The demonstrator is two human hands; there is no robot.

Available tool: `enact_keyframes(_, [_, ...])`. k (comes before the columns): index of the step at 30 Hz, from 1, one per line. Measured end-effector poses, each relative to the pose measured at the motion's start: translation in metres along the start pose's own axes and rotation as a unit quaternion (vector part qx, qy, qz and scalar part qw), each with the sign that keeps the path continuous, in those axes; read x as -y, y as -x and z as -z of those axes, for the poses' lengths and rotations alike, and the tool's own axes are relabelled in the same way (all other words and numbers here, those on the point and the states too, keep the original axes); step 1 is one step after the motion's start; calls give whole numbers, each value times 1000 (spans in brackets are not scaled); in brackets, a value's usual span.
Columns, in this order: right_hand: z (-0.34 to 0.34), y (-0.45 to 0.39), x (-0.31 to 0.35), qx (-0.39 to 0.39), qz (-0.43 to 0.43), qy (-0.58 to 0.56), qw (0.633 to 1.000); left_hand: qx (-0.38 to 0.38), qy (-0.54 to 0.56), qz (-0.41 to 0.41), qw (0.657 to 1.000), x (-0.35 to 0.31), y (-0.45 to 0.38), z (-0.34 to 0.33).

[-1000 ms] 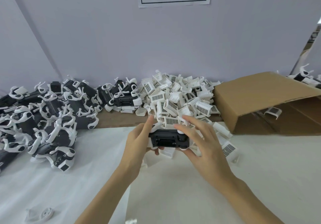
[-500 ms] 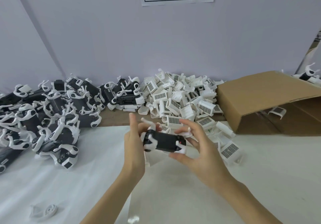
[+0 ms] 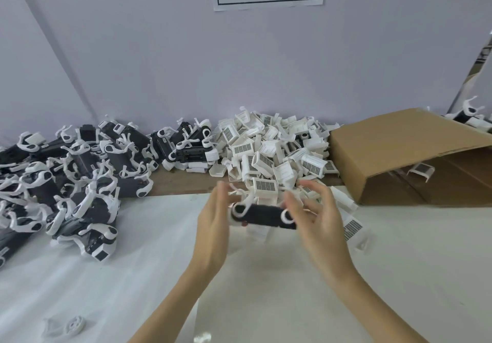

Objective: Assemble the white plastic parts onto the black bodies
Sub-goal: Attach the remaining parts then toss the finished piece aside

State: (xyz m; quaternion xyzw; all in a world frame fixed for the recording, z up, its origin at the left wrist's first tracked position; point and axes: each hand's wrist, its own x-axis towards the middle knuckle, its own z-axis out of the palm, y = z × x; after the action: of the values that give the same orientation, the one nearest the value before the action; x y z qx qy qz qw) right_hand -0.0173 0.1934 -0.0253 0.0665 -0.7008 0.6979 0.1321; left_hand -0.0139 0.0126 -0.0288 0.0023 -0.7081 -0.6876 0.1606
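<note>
Black body point(image 3: 262, 216), oblong with white rings, held by both hands.

Bare forearms, left hand point(image 3: 213, 225), right hand point(image 3: 323, 225); no sleeves, slim fingers point(image 3: 295, 205)

Black body point(image 3: 262, 216) with white rings; white grid-patterned parts point(image 3: 269, 153); brown cardboard box point(image 3: 394, 153); lilac wall point(image 3: 159, 63).

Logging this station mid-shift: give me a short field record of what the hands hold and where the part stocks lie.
held item: black plastic body with white ring parts, lying roughly level above the white table sheet
left hand: holds the body's left end
right hand: fingers at the body's right end, blurred
loose stock: heap of white plastic grille parts, behind the hands
finished pile: black bodies with white parts, left
container: brown cardboard box, tipped open, right
</note>
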Motion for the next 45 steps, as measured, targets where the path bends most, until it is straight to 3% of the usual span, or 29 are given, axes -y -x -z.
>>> enact_keyframes(2, [7, -11, 1, -37, -123, -71, 989, 46, -130, -113, 984, 3, 4, 0])
enact_keyframes(6, [23, -21, 7, 42, -277, -109, 954, 144, -259, -285, 911, 0, 1, 6])
enact_keyframes(8, [24, -21, 4, 52, -317, -110, 941, 161, -272, -331, 889, -5, 0, 7])
enact_keyframes(10, [23, -21, 1, 63, -325, -98, 939, 160, -266, -339, 888, -9, 2, 7])
enact_keyframes(12, [24, -20, 2, 82, -302, -92, 945, 123, -263, -321, 902, -8, 6, 5])
enact_keyframes(14, [23, -19, 5, 111, -255, -73, 958, 73, -216, -255, 940, -10, 8, 3])
enact_keyframes(18, [17, -9, 4, 124, -45, 173, 976, 44, -126, -164, 977, -17, 6, 6])
enact_keyframes(21, [11, -3, -2, 161, 35, 140, 976, 47, -101, -116, 987, -20, 3, 8])
enact_keyframes(24, [4, -3, -8, 181, -7, -21, 983, 55, -81, -84, 992, -24, 6, 2])
enact_keyframes(26, [-2, -3, -13, 167, -55, -65, 982, 41, -93, -81, 992, -29, 10, -5])
enact_keyframes(29, [-5, -4, -14, 190, -171, -194, 947, 41, -119, -77, 989, -37, 17, -11])
enact_keyframes(32, [2, -8, -10, 192, -221, -280, 914, 56, -144, -107, 982, -42, 20, -11])
enact_keyframes(35, [4, -10, -14, 182, -206, -271, 923, 69, -153, -108, 980, -41, 18, -10])
enact_keyframes(37, [3, -10, -16, 155, -162, -236, 945, 70, -81, -55, 993, -39, 15, -7])
enact_keyframes(40, [-2, -4, -15, 137, -59, -87, 985, -12, -1, 40, 999, -33, 4, -3])
enact_keyframes(42, [-8, 3, -17, 154, -36, -39, 987, -41, 10, 81, 996, -28, -2, 1])
enact_keyframes(45, [-16, 10, -19, 163, -16, -44, 986, 2, 81, 156, 985, -25, -9, 14])
